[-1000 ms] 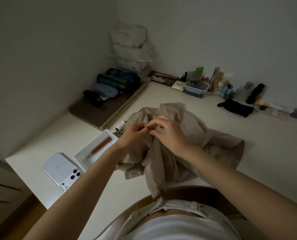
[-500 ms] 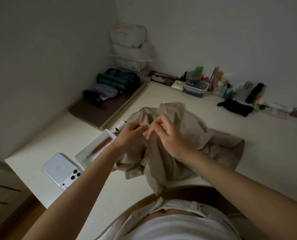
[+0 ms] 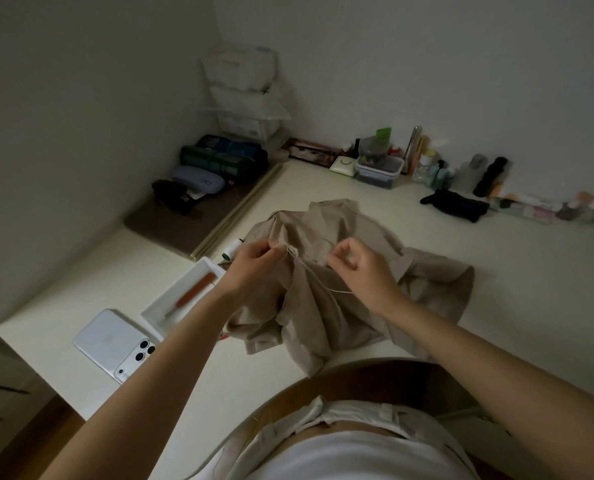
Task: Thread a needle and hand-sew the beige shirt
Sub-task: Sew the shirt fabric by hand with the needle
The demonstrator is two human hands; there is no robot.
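1. Your left hand (image 3: 254, 261) pinched the pale thread (image 3: 318, 276) at its fingertips, just above the beige shirt (image 3: 323, 320), which lay crumpled on the table (image 3: 496, 271) before you.
2. Your right hand (image 3: 357, 268) was curled into a pinch; whether it held thread or needle, I could not tell.
3. The thread looked light, limp and quick to tangle, so it was best gripped close to its end.
4. The shirt looked soft and floppy, so it was best held right beside the stitching spot.

Two hands (image 3: 250, 268) (image 3: 361, 271), one shirt (image 3: 309, 327), one thread (image 3: 314, 276), one phone (image 3: 110, 341).
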